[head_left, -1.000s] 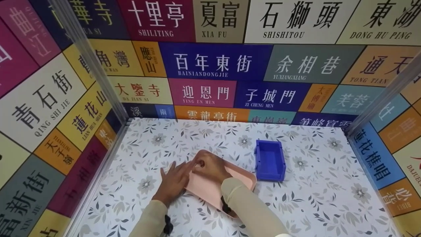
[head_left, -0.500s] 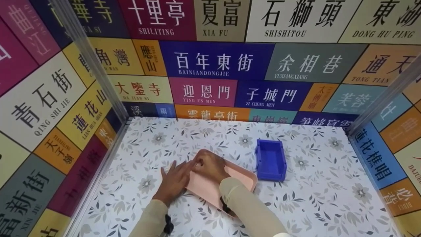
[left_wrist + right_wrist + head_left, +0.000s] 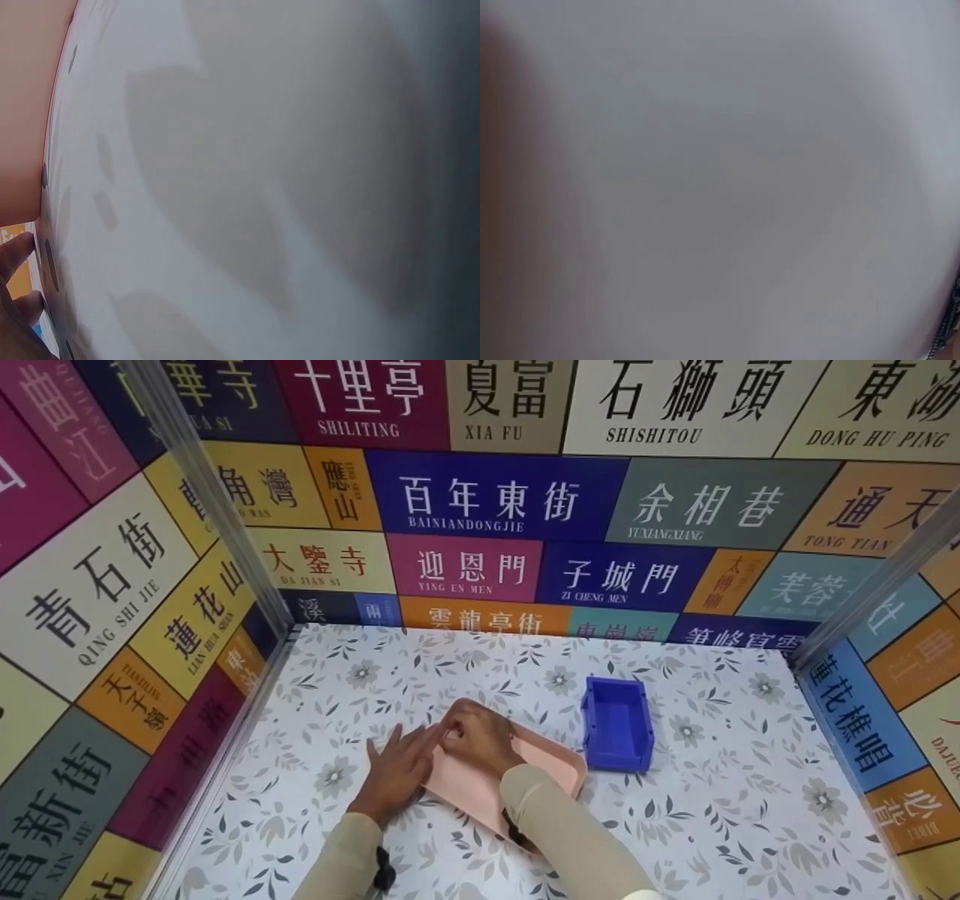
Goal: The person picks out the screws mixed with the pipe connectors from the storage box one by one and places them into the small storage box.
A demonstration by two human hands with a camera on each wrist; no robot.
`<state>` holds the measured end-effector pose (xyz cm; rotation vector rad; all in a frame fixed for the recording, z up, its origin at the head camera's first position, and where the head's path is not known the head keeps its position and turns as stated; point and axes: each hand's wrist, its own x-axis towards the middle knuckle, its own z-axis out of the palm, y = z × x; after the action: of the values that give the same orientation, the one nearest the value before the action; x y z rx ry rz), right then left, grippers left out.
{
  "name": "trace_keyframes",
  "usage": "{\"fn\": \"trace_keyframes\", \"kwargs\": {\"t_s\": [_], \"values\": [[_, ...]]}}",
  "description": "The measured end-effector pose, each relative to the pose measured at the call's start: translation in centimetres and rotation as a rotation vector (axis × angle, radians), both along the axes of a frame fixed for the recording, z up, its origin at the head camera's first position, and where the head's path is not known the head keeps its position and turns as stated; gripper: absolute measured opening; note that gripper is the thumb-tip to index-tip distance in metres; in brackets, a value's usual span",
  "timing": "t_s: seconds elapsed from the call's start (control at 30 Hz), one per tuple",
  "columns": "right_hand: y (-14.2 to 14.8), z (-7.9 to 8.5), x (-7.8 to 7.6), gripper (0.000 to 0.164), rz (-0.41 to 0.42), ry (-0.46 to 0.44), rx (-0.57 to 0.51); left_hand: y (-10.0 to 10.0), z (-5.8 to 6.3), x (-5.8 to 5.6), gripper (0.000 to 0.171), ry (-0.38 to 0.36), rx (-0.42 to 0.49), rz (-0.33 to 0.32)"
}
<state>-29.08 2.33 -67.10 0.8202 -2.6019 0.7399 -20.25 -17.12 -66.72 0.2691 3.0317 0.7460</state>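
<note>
A shallow pink tray lies tilted across the floral tabletop. Along its left edge rests my left hand, fingers spread, with the thumb side toward the tray. My right hand is over the tray's far-left part, its fingers curled down and their tips close to the left hand's fingers. Whatever may be between the right fingertips is hidden. In the left wrist view, the tray's pink side stands at the left, with left fingers below it. The right wrist view is a pale blur.
An open blue plastic bin stands just right of the tray. White cloth with grey leaves and flowers covers the table. Walls with colourful sign panels close off the back and both sides.
Both hands and the tray keep practically the same place. Only the head view shifts very slightly.
</note>
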Motion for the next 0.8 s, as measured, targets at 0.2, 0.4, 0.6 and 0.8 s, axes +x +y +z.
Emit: {"fn": "trace_keyframes", "kwargs": {"t_s": [0.2,0.4,0.6,0.8], "values": [[0.1,0.0,0.0,0.012,0.007,-0.008,-0.009,0.1,0.1,0.0,0.049,-0.018,-0.003,0.010],[0.5,0.0,-0.1,0.015,0.036,0.032,-0.006,0.1,0.2,-0.1,0.049,-0.013,0.011,0.001],[0.6,0.2,-0.4,0.016,0.085,-0.024,-0.019,0.1,0.2,-0.2,0.049,-0.006,-0.003,-0.002],[1.1,0.7,-0.3,0.015,0.152,-0.146,-0.122,0.1,0.3,0.1,0.049,-0.010,0.031,-0.007]]}}
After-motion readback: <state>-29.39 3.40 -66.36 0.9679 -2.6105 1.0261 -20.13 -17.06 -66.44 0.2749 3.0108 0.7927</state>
